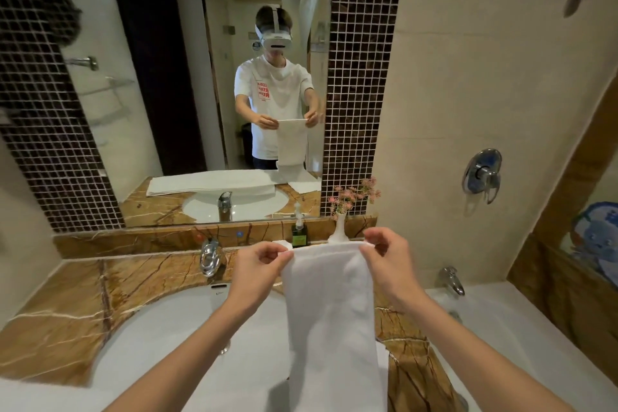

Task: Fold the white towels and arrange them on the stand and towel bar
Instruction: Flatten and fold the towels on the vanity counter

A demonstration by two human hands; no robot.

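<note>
A: Right, entry one. How does the towel [331, 311] look?

B: White, terry, folded lengthwise into a long narrow strip. The top edge is pulled taut and level, and the rest hangs straight down. Its lower end runs out of the bottom of the view.

A: Where is it?

B: In the air in front of the person, over the right rim of the basin [167, 328] and the marble counter [67, 304]. It is held up by its two top corners.

A: And the hands?

B: The left hand [261, 264] pinches the left top corner between thumb and forefinger, with the other fingers curled in. The right hand [388, 256] pinches the right corner the same way. Neither holds anything else.

A: Counts, please.

B: Hands: two. Towels held: one. The mirror [234, 77] reflects a second towel [214, 182] lying long and folded on the counter, with a smaller white cloth beside it. What that cloth is, I cannot tell. Basin: one. Faucet [210, 257]: one. Soap bottle [298, 234]: one, at the back of the counter. Vase [339, 231]: one, white, holding pink flowers, just beside the bottle.

A: And to the right?

B: Tub [501, 328]: one. Tap [451, 279]: one, on its rim. Mixer [483, 174]: one, on the wall above.
</note>
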